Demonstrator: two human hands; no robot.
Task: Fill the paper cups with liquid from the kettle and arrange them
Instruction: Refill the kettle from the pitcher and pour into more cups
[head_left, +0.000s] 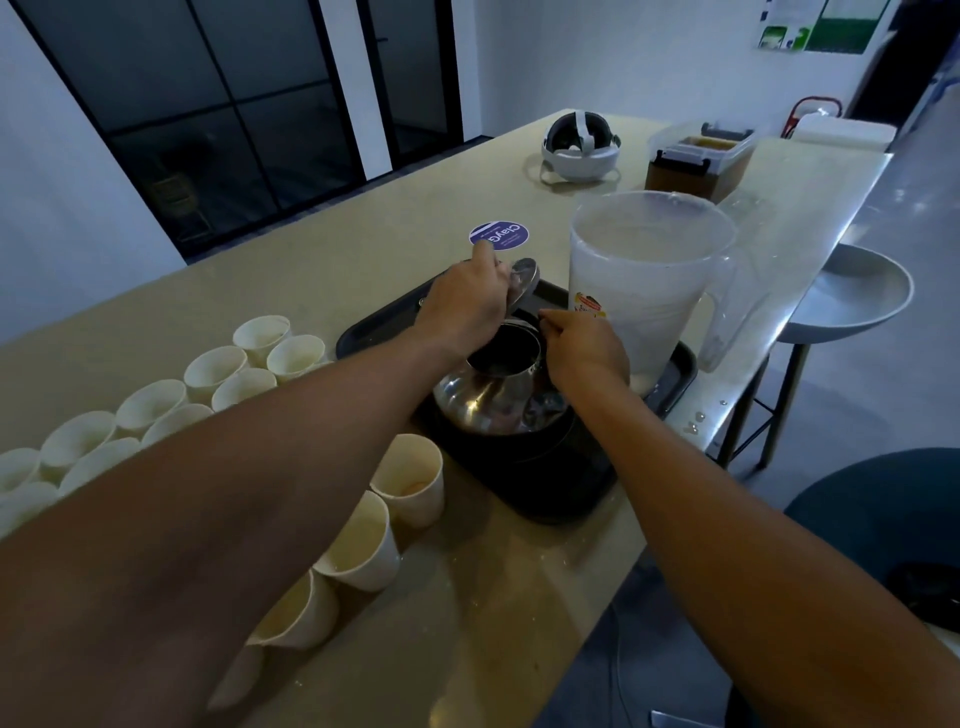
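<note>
— What does the kettle look like?
— Shiny steel and round-bellied, its mouth open and dark inside. It stands upright on the black tray on the tabletop, beside the clear jug.
— And the hands?
— The left hand pinches the lid, tilted just above the opening. The right hand is curled at the rim; I cannot tell what it grips.
— The paper cups?
— Rows left of the tray, mouths up.

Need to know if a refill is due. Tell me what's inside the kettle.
The left hand holds the lid off the kettle. Its mouth shows only a dark interior; the level cannot be seen, and the right hand covers one side.
</note>
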